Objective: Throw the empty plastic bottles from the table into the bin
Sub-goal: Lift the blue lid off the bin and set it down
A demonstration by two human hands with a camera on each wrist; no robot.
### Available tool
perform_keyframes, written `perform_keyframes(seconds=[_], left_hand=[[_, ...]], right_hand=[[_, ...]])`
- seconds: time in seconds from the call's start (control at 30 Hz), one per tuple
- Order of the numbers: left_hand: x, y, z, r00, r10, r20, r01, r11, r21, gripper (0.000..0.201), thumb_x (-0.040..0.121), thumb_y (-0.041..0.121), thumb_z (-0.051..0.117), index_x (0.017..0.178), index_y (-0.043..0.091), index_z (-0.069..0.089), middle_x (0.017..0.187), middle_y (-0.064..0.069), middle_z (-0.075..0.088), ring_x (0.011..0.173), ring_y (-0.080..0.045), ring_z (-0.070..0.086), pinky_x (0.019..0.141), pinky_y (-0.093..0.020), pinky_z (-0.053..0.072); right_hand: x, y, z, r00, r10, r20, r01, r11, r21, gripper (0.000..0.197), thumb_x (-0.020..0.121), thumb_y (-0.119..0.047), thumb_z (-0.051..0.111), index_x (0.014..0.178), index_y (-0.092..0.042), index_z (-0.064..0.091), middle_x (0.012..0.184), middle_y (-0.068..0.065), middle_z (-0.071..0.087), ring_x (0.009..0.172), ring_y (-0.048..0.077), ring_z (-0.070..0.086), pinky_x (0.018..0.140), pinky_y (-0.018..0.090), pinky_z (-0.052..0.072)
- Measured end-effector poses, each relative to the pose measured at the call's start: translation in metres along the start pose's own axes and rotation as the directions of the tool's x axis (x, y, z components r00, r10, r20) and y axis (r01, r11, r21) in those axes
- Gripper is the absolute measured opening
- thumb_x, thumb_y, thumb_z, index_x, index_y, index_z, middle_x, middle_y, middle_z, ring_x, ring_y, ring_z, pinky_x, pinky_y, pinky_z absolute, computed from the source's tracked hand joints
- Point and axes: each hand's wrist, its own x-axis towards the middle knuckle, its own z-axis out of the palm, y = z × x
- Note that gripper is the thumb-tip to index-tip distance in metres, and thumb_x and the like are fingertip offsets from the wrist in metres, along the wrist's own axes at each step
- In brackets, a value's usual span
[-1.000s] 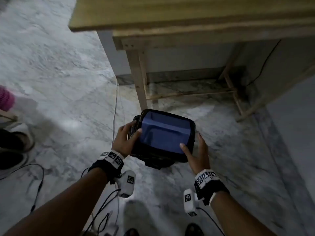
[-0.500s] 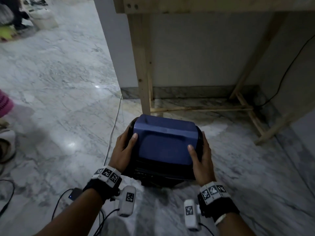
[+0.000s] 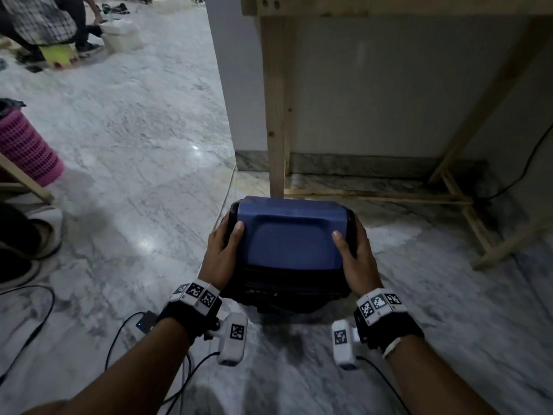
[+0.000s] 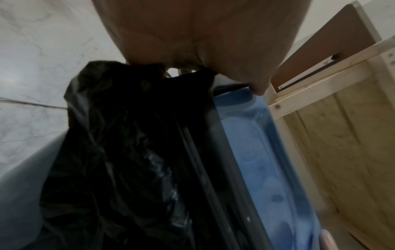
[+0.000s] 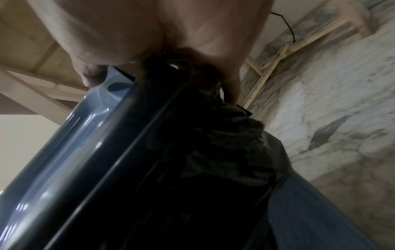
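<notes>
Bin (image 3: 291, 244) on floor (image 3: 134, 175), just in front of table leg (image 3: 276, 115). Left hand (image 3: 223, 254) on bin's left side, right hand (image 3: 357, 259) on its right side. Basket (image 3: 28, 151) well apart at far left. Cables (image 3: 119, 339) on floor near the forearms.

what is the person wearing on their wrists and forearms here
Both forearms are bare, with no sleeves. Each wrist carries a black strap topped by a row of white blocks printed with black-and-white square tag markers. Below each strap hangs a white oblong camera pod bearing its own tag: the left pod and the right pod. Thin black cables trail from the pods. A pale band shows behind the right strap.
</notes>
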Motion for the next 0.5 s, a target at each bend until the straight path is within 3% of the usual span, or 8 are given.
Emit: perform_keyframes(seconds=[0.1, 0.23, 0.37, 0.43, 0.5], left_hand=[[-0.005, -0.001, -0.001, 1.0, -0.012, 0.001, 0.012, 1.0, 0.026, 0.058, 0.093, 0.074, 0.04, 0.149, 0.057, 0.038, 0.153, 0.011, 0.054, 0.143, -0.018, 0.049, 0.117, -0.053, 0.041], [-0.019, 0.019, -0.003, 1.0, 0.025, -0.006, -0.026, 0.997, -0.074, 0.055, 0.098, 0.062, 0.044, 0.151, 0.049, 0.039, 0.158, 0.02, 0.046, 0.147, -0.003, 0.042, 0.122, -0.043, 0.038], [-0.024, 0.052, 0.004, 0.992, 0.123, 0.012, -0.121, 0.987, -0.11, 0.052, 0.103, 0.048, 0.046, 0.154, 0.04, 0.039, 0.154, 0.02, 0.049, 0.143, 0.003, 0.044, 0.121, -0.036, 0.039], [-0.017, 0.067, 0.016, 0.982, 0.186, 0.022, -0.182, 0.977, -0.11, 0.054, 0.104, 0.044, 0.045, 0.156, 0.034, 0.038, 0.154, 0.019, 0.049, 0.143, 0.005, 0.043, 0.123, -0.035, 0.037], [-0.009, 0.082, 0.036, 0.975, 0.218, 0.043, -0.213, 0.972, -0.096, 0.058, 0.102, 0.051, 0.045, 0.157, 0.035, 0.036, 0.16, 0.014, 0.044, 0.149, 0.0, 0.038, 0.125, -0.04, 0.033]], right_hand=[[-0.011, -0.003, -0.001, 1.0, 0.0, -0.015, 0.0, 1.0, -0.005, 0.073, 0.081, -0.074, 0.051, 0.146, -0.05, 0.026, 0.151, -0.009, 0.043, 0.137, 0.016, 0.044, 0.111, 0.043, 0.04], [-0.024, -0.025, -0.009, 0.998, -0.016, -0.056, 0.015, 1.0, -0.016, 0.068, 0.087, -0.064, 0.048, 0.149, -0.043, 0.028, 0.15, -0.008, 0.046, 0.133, 0.013, 0.046, 0.1, 0.026, 0.037], [-0.029, -0.053, -0.033, 0.985, -0.122, -0.12, 0.112, 0.99, -0.083, 0.063, 0.091, -0.057, 0.045, 0.149, -0.035, 0.033, 0.132, -0.018, 0.05, 0.113, -0.006, 0.046, 0.084, 0.006, 0.037], [-0.027, -0.061, -0.054, 0.967, -0.186, -0.174, 0.166, 0.978, -0.127, 0.057, 0.096, -0.05, 0.045, 0.148, -0.03, 0.038, 0.131, -0.018, 0.05, 0.108, -0.015, 0.043, 0.081, -0.004, 0.034], [-0.022, -0.066, -0.084, 0.951, -0.216, -0.219, 0.184, 0.97, -0.16, 0.052, 0.097, -0.049, 0.045, 0.145, -0.03, 0.042, 0.136, -0.016, 0.051, 0.115, -0.011, 0.044, 0.092, 0.007, 0.035]])
